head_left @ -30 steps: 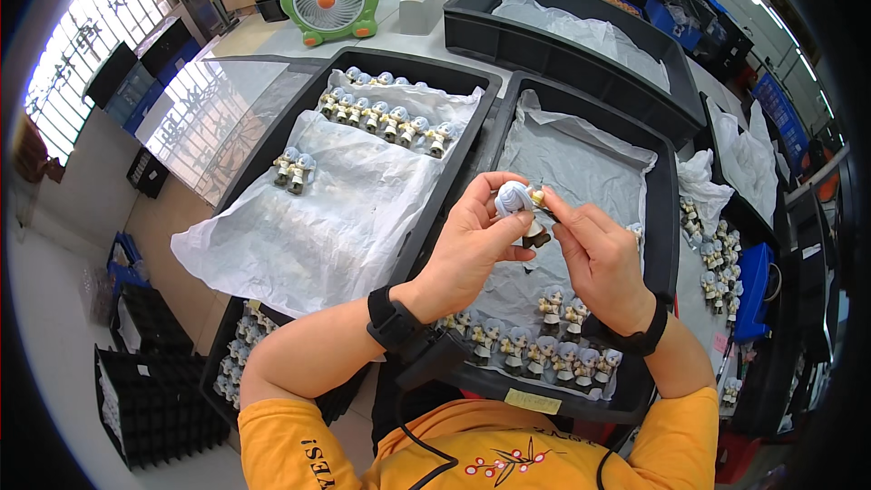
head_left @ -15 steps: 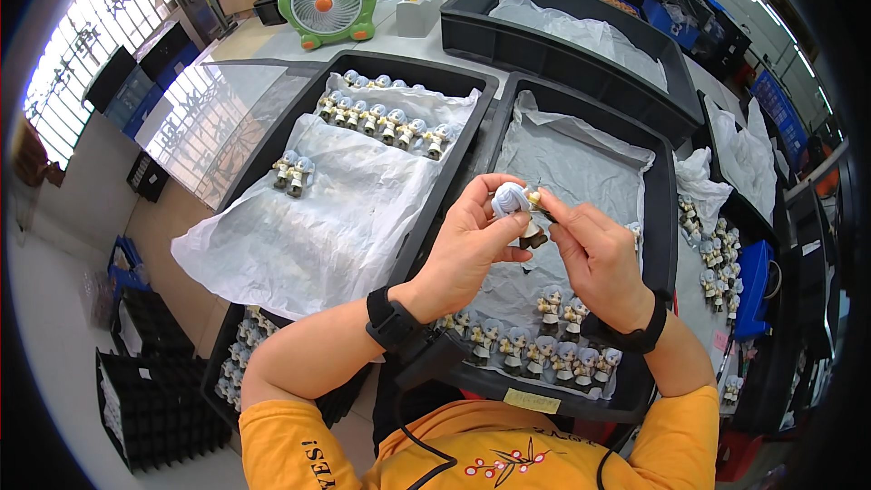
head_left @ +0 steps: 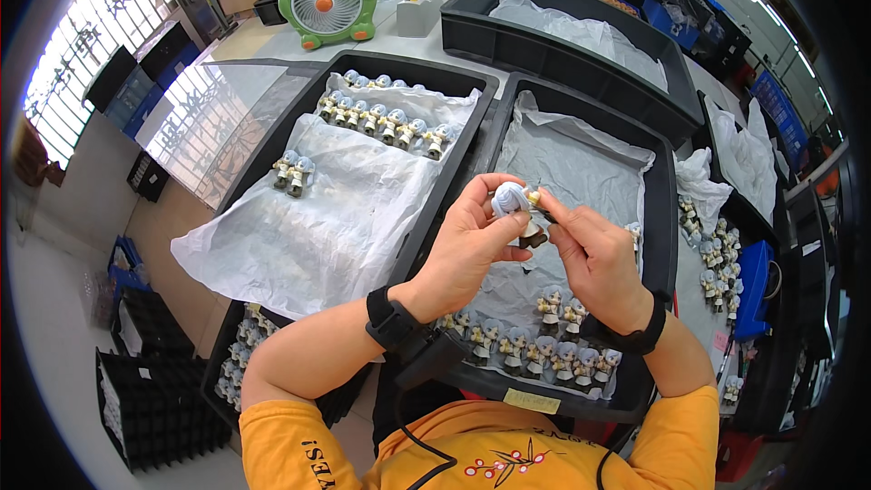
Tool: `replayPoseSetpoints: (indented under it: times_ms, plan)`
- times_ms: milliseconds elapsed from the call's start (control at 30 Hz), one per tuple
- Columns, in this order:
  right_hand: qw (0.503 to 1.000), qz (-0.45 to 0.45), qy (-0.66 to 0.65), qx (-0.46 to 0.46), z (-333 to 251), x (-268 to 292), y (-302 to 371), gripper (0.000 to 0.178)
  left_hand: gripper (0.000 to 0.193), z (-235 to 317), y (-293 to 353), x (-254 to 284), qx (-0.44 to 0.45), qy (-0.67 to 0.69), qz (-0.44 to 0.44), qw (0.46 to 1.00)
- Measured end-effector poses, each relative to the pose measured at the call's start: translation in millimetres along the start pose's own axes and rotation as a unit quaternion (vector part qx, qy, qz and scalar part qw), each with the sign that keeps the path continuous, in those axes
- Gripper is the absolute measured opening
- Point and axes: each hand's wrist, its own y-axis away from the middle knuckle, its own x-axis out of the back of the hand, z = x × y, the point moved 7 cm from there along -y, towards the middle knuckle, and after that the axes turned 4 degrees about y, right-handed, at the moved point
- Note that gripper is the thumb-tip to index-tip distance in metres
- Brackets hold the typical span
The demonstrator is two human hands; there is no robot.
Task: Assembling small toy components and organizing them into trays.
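Note:
My left hand (head_left: 474, 234) is closed around a small figurine (head_left: 511, 200) with pale blue-white hair and brown lower parts, held upright over the right-hand tray (head_left: 665, 218). My right hand (head_left: 594, 249) pinches at the figurine's side, by its small yellowish part. A bit of something dark and slim shows between the right fingertips, too small to name. Below my hands, several like figurines (head_left: 513, 349) stand in rows on the white paper at the tray's near end. The paper lining (head_left: 576, 159) fills the far part of that tray.
Left of it, a black tray (head_left: 272, 142) with white paper holds more figurines (head_left: 373, 118). A deep black bin (head_left: 562, 45) stands behind. Further back sit a green fan (head_left: 327, 2) and a tape dispenser (head_left: 418, 14). More figurines (head_left: 721, 259) lie at the right, beside a blue box (head_left: 755, 290).
Hardly anything differs. My right fingers have shifted very slightly at the figurine, while my left hand keeps its hold in the same place.

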Motion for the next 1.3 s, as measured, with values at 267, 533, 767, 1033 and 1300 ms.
replayPoseSetpoints:
  times_ms: [267, 533, 767, 1033, 1300]
  plan:
    - [1.000, -0.004, -0.006, -0.010, 0.5, -0.7, 0.7, 0.039, 0.030, -0.9, -0.2, -0.1, -0.006, -0.004, -0.001, 1.000]
    - [0.999, -0.010, -0.027, -0.018, 2.3, -0.4, 0.3, 0.039, 0.031, -1.2, -0.1, -0.2, -0.005, -0.002, -0.003, 1.000]
    - [0.999, -0.017, -0.031, -0.017, 2.1, -1.6, 0.1, 0.039, 0.031, -0.9, -0.7, 1.0, -0.004, -0.001, 0.000, 1.000]
    - [0.997, -0.018, -0.066, -0.037, 6.4, 2.5, -1.5, 0.039, 0.031, 0.7, 0.2, -1.3, -0.005, 0.001, -0.002, 1.000]
    - [1.000, 0.020, -0.006, 0.017, -1.9, 4.1, -1.6, 0.040, 0.031, 3.4, 1.4, -2.1, -0.012, 0.008, -0.007, 1.000]
